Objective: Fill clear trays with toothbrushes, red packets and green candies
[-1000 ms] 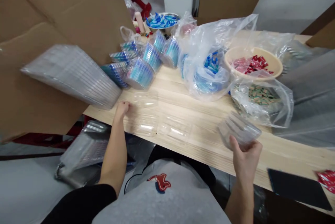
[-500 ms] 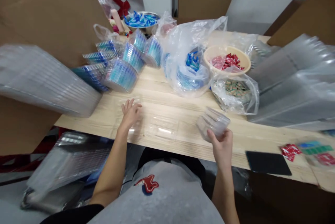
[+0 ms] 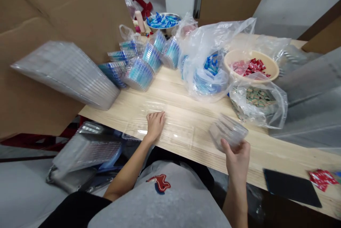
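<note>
My left hand [image 3: 156, 125] lies palm down where two clear plastic trays meet on the wooden table. Its fingers are slightly bent and touch the plastic, without a visible grip. The left tray [image 3: 137, 128] shows partly beside my wrist, and the right tray [image 3: 177, 135] lies flat near the table's front edge. More clear plastic [image 3: 153, 106] lies just beyond my fingers. My right hand [image 3: 237, 157] is closed round a stack of clear plastic trays [image 3: 227, 132], held tilted above the table and blurred by motion.
Nested clear trays [image 3: 77, 75] lean at left, near bundled blue-striped packs [image 3: 140, 73]. Behind are a plastic bag of blue items [image 3: 210, 75], a cream bowl of red packets [image 3: 252, 66] and a bag of small brownish packets [image 3: 258, 98]. A black flat device [image 3: 291, 187] lies at right.
My left hand has moved right across the trays, and its spread fingers have drawn closer together. My right hand still holds the stack. The whole view has shifted as the head turned left.
</note>
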### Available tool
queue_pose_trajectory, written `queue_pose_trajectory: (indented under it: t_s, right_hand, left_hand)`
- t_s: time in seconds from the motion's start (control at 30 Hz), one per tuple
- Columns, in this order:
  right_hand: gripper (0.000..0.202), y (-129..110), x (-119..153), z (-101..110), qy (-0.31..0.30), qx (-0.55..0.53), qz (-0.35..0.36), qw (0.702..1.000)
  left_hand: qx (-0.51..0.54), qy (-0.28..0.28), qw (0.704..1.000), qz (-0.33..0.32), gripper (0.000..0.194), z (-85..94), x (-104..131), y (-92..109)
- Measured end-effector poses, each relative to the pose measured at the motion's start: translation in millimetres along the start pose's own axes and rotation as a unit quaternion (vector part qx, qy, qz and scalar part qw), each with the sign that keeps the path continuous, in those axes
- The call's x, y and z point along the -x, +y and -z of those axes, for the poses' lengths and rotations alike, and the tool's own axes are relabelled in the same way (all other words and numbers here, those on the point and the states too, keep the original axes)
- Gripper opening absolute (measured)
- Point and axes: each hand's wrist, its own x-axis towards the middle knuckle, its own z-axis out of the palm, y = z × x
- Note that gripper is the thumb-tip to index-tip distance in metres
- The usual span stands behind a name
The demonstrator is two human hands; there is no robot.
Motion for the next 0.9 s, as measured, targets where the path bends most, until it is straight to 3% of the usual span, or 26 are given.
queue_pose_trajectory:
  t_s: [0.13, 0.23, 0.33, 0.53, 0.6, 0.67, 0.8, 0.9]
  right_hand:
    - [0.065, -5, 2, -4, 0.007, 0.020, -0.001, 1.000]
    - [0.065, -5, 4, -5, 0.002, 0.000, -0.010, 1.000]
    - [0.063, -3, 6, -3, -0.007, -0.011, -0.016, 1.000]
    - [0.057, 1, 9, -1, 0.011, -0.022, -0.014, 1.000]
    - [0.055, 1, 9, -3, 0.007, -0.024, -0.006, 1.000]
    - [0.052, 0, 9, -5, -0.002, -0.032, -0.006, 0.999]
    - [0.045, -2, 10, -6, -0.027, -0.070, -0.021, 0.997]
    - [0.048, -2, 11, -2, -0.021, -0.084, -0.028, 0.996]
  left_hand:
    - [0.014, 0.044, 0.998, 0.031, 0.021, -4.7, -8, -5]
    - [0.045, 0.047, 0.998, 0.028, 0.017, -7.9, -14, -2]
    - [0.085, 0.039, 0.996, 0.011, 0.014, -9.8, -16, 7]
    - [0.183, 0.039, 0.982, 0.014, 0.028, -5.2, -17, 37]
    - [0.240, -0.013, 0.971, -0.011, 0.028, -3.2, -13, 59]
    - [0.298, -0.103, 0.947, -0.063, 0.026, -2.6, -4, 88]
    - [0.437, -0.304, 0.834, -0.143, 0.020, -4.3, 12, 144]
    - [0.490, -0.368, 0.777, -0.146, 0.023, -5.0, 13, 164]
